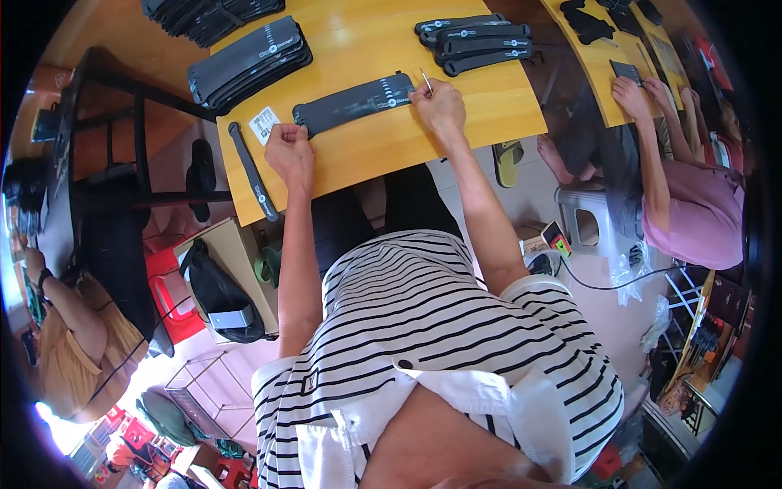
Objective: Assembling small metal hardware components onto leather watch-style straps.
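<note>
A flat, wide black band (352, 104) with white print lies aslant on the yellow table in front of me. At its left end my left hand (291, 156) is closed, thumb and fingers pinched together at the corner. My right hand (441, 107) is closed at the band's right end, with a thin, pale, pointed stick-like tool (426, 81) jutting up from its fingers. To the left of my left hand lie a narrow black strap (252, 175) with rounded ends and a white printed label sheet (263, 125).
Stacked black bands (251, 63) stand at the table's left, a smaller pile (481, 42) at the right. More black bands (208, 18) lie at the far left edge. A person in pink (692, 212) works at the neighbouring table (599, 90); another (81, 350) is at left.
</note>
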`<state>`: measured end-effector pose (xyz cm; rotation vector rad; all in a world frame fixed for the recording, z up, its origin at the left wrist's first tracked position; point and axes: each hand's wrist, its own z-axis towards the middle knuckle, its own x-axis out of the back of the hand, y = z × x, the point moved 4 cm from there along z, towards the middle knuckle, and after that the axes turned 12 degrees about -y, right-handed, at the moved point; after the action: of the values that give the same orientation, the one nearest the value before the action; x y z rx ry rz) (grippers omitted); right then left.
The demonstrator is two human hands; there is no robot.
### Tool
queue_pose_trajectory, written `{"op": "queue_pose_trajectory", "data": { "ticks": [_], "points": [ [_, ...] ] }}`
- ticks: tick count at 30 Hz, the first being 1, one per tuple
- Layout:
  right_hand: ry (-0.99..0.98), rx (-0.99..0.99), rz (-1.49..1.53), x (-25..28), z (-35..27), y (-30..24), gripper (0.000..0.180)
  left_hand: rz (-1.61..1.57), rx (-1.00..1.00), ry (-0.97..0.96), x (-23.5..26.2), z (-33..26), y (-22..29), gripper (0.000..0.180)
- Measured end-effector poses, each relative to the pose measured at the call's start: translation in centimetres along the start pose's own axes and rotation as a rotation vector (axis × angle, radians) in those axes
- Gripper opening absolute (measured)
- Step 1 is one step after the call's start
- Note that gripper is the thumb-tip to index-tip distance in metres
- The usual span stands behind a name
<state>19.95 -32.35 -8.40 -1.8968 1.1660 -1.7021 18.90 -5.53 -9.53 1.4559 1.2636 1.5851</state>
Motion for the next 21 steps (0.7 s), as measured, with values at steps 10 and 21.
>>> {"op": "queue_pose_trajectory", "data": {
  "ticks": [10, 21],
  "points": [
    [0.005, 0.060, 0.034, 0.3, 0.5, 0.0, 0.012, -0.129, 0.086, -0.069, 0.6, 1.3, -1.1, 0.010],
    [0.105, 0.140, -0.129, 2.3, 0.0, -1.9, 0.015, 0.258, -0.116, 0.077, 3.4, 1.0, 1.6, 0.023]
  ]
}}
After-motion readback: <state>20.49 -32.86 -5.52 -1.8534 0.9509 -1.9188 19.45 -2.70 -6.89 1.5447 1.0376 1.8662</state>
